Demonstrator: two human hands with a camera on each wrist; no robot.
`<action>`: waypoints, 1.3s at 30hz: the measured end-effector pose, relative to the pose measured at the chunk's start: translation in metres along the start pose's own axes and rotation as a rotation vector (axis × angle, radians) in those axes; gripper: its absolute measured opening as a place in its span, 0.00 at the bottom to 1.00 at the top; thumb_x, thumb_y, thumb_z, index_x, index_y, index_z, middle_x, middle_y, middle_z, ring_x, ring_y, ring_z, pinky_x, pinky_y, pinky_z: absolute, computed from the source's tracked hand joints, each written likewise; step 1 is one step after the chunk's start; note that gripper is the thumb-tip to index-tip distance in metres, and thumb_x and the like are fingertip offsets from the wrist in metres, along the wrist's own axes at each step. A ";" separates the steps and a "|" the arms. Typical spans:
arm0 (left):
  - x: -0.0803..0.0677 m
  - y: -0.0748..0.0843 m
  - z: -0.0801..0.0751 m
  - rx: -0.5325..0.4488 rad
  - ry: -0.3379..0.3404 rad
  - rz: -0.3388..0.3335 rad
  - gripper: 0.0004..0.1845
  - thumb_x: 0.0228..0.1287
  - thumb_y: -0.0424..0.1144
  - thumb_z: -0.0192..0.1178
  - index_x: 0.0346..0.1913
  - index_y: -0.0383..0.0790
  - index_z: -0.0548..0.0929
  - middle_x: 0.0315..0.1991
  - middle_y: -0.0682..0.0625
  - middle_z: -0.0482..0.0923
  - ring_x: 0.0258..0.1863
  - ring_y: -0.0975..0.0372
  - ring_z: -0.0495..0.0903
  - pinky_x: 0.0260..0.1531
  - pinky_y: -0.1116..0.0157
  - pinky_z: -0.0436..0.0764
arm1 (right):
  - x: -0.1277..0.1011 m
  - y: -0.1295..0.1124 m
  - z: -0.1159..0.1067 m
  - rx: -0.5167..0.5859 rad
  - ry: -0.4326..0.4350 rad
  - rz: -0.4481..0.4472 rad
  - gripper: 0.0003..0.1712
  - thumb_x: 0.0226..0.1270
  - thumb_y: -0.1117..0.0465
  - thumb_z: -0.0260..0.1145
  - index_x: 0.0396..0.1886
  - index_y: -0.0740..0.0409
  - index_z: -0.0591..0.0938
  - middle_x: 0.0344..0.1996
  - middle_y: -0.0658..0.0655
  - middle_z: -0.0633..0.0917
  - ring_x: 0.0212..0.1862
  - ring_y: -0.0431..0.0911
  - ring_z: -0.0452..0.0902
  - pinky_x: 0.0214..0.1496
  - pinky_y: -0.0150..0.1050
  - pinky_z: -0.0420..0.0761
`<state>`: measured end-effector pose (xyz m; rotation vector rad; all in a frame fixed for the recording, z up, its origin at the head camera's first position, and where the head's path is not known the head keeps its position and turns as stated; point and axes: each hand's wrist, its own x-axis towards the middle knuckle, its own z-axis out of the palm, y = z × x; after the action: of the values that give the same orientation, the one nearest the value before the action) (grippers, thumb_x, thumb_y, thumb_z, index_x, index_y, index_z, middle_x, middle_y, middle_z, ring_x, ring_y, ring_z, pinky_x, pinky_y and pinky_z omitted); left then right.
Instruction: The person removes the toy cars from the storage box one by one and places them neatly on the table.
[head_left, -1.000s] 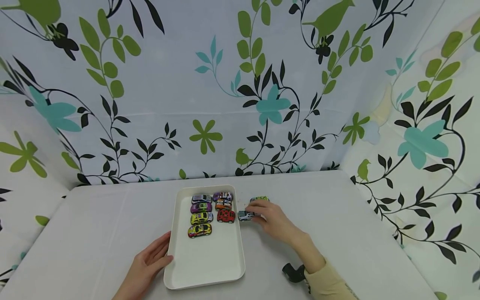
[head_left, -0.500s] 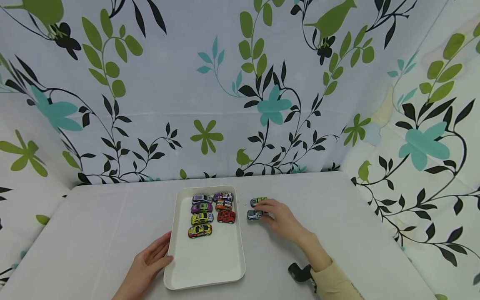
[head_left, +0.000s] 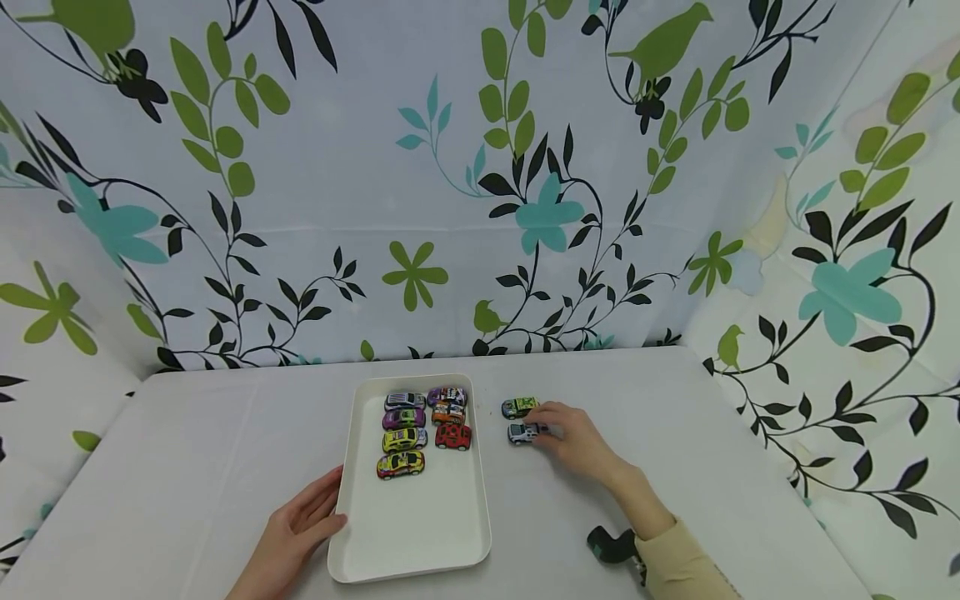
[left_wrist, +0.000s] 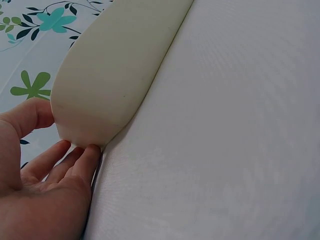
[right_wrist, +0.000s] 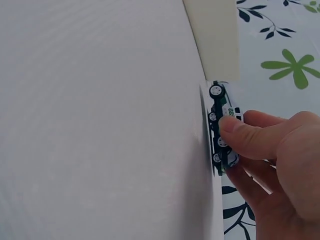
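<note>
— What have you got hold of?

— My right hand (head_left: 573, 433) pinches a small white car (head_left: 522, 433), thumb on its roof, fingers curled behind it. The car sits on the bench (head_left: 712, 467), wheels down, a little way right of the tray (head_left: 408, 542).

— Anything next to it?

— A green car (head_left: 519, 407) stands just behind it on the bench, close but apart, as far as I can tell.

— And your other hand?

— My left hand (head_left: 296, 533) lies at the tray's near left corner, thumb against the rim, fingers straight and tucked at its base. It holds nothing; it only touches the tray.

— What's in the tray?

— Seven cars in two rows at the far end. The left row has a silver car (head_left: 404, 401), a purple car (head_left: 402, 417), a yellow-green car (head_left: 404, 438) and a yellow car (head_left: 400, 464). The right row has a violet car (head_left: 446, 396), an orange car (head_left: 447, 412) and a red car (head_left: 453, 436). The tray's near half is bare.

— Around the bench?

— A curtain (head_left: 337, 192) printed with leaves, flowers and birds hangs behind and on both sides.
</note>
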<state>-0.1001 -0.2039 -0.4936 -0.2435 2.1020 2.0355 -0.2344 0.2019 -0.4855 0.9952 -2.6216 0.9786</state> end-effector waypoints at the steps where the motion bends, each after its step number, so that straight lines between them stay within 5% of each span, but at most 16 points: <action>1: 0.000 0.000 0.000 -0.001 0.001 -0.002 0.39 0.67 0.35 0.64 0.77 0.34 0.58 0.77 0.39 0.55 0.70 0.61 0.61 0.56 0.78 0.76 | -0.001 0.001 0.000 0.004 -0.001 0.004 0.18 0.56 0.69 0.74 0.48 0.60 0.87 0.48 0.56 0.87 0.55 0.53 0.82 0.61 0.51 0.80; 6: -0.001 0.000 0.001 0.001 0.005 -0.003 0.39 0.67 0.35 0.64 0.76 0.34 0.58 0.77 0.39 0.56 0.72 0.57 0.59 0.56 0.77 0.76 | -0.005 0.005 0.002 0.023 0.003 0.000 0.18 0.55 0.70 0.75 0.48 0.61 0.87 0.47 0.56 0.87 0.54 0.54 0.83 0.60 0.51 0.81; 15: -0.003 -0.001 0.001 -0.021 0.000 0.013 0.39 0.67 0.34 0.64 0.77 0.34 0.58 0.77 0.39 0.55 0.64 0.74 0.66 0.56 0.78 0.76 | -0.011 0.011 0.003 0.155 0.017 0.108 0.19 0.57 0.68 0.76 0.50 0.56 0.87 0.49 0.51 0.87 0.56 0.50 0.82 0.61 0.47 0.82; 20: -0.003 -0.001 0.000 -0.005 0.002 0.008 0.39 0.67 0.35 0.64 0.77 0.34 0.57 0.77 0.38 0.55 0.70 0.62 0.60 0.56 0.78 0.76 | -0.016 0.014 0.003 0.262 0.036 0.195 0.20 0.58 0.67 0.76 0.51 0.52 0.87 0.50 0.48 0.86 0.58 0.47 0.80 0.65 0.44 0.79; 28: -0.002 0.000 -0.001 -0.009 -0.002 0.002 0.39 0.68 0.35 0.63 0.77 0.35 0.57 0.78 0.39 0.54 0.71 0.60 0.59 0.56 0.77 0.77 | -0.019 0.021 0.006 0.312 0.084 0.223 0.19 0.58 0.67 0.75 0.50 0.52 0.87 0.51 0.51 0.86 0.57 0.50 0.81 0.62 0.48 0.80; 39: -0.001 -0.001 0.000 -0.005 -0.004 0.003 0.39 0.67 0.35 0.64 0.77 0.36 0.58 0.77 0.40 0.55 0.71 0.58 0.59 0.56 0.77 0.77 | -0.014 0.024 0.010 0.300 0.121 0.270 0.15 0.59 0.64 0.76 0.46 0.47 0.88 0.48 0.48 0.87 0.52 0.45 0.82 0.56 0.37 0.83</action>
<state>-0.0990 -0.2042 -0.4943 -0.2371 2.0968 2.0417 -0.2380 0.2168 -0.5107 0.6167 -2.6021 1.4786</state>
